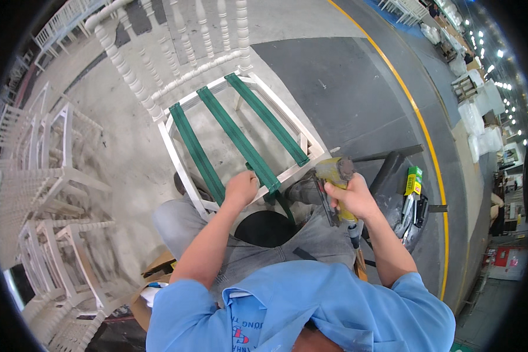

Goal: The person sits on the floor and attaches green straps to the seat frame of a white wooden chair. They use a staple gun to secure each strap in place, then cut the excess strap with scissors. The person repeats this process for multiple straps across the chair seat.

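We closed our left hand (241,186) on the green webbing strap (240,141) at the white chair frame (179,158); our right hand (351,196) gripped a yellow staple gun (334,176).

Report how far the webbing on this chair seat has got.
Done: two green webbing straps span the white wooden chair frame. In hand: the left hand pulls the middle strap over the front rail; the right hand holds a yellow staple gun. Left: fastening it; no crosswise straps show.
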Demonstrator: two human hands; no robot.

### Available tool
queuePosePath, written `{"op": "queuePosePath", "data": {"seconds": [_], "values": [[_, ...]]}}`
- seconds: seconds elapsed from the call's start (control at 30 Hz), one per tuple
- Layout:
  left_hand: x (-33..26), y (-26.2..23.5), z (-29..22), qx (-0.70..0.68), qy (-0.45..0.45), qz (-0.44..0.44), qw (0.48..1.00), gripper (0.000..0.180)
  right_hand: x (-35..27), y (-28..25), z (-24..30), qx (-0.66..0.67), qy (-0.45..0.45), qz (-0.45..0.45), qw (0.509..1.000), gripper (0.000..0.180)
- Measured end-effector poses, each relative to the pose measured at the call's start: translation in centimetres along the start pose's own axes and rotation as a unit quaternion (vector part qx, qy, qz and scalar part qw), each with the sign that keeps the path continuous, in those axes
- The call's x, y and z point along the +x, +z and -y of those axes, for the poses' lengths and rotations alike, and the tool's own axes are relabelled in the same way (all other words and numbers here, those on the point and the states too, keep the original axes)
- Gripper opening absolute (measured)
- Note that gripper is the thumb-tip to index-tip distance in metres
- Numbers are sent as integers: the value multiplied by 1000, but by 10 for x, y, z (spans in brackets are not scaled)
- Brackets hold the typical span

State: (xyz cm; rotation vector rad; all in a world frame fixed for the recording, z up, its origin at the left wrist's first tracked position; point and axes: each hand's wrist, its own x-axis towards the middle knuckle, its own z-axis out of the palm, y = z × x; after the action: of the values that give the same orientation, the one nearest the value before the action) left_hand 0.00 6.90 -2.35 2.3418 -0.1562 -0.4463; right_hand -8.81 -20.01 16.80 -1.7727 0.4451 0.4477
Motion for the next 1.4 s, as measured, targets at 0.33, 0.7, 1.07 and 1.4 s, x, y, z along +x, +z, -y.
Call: {"op": "queuePosePath", "data": {"seconds": [0.33,0.7,1.07,1.4], "values": [[-61,77,-22,-555,-385,94,732,75,4,-12,-21,61,-50,29,996,27],[-89,84,-31,-320,-62,-30,945,16,10,-7,-27,49,-47,30,997,28],[-14,-38,-36,-548,-196,93,808,24,61,52,-20,-87,17,94,992,41],[5,-30,-15,-590,-228,106,767,25,76,80,-15,-150,57,87,983,42]]}}
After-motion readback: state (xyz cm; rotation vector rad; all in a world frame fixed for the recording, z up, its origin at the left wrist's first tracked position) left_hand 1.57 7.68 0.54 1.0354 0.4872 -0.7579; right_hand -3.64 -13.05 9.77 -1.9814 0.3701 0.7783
